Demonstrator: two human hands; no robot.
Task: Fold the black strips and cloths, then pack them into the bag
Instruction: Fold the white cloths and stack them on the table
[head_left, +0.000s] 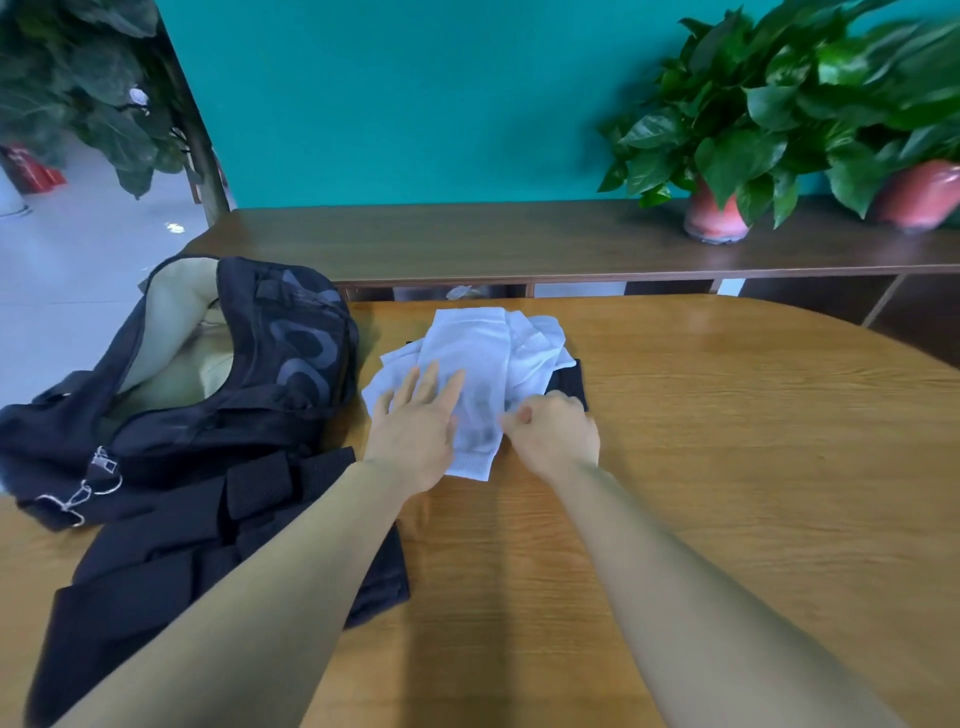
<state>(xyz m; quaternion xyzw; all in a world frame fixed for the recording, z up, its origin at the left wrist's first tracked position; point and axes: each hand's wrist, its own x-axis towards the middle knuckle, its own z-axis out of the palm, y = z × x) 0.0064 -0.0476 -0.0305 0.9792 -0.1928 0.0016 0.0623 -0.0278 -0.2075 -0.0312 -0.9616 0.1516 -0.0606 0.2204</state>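
black strips (171, 561) lie just left of the white cloths (467, 358). left hand (415, 431) presses flat, fingers straight, on them; right hand (558, 434) pinches their edge. bag (218, 364) gapes further left.

An office or lobby: teal wall (415, 93), long wooden sideboard (519, 244) with potted plants (727, 130), tiled floor (78, 270).

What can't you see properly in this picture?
- Head view: the black cloth under the white cloths is mostly covered; only an edge shows.
- The right hand hides its own fingertips, so its grip on the white cloth is unclear.
- The left hand covers part of the cloths.
- The bag interior is mostly hidden by its rim.
- The right-hand plant is blurred.
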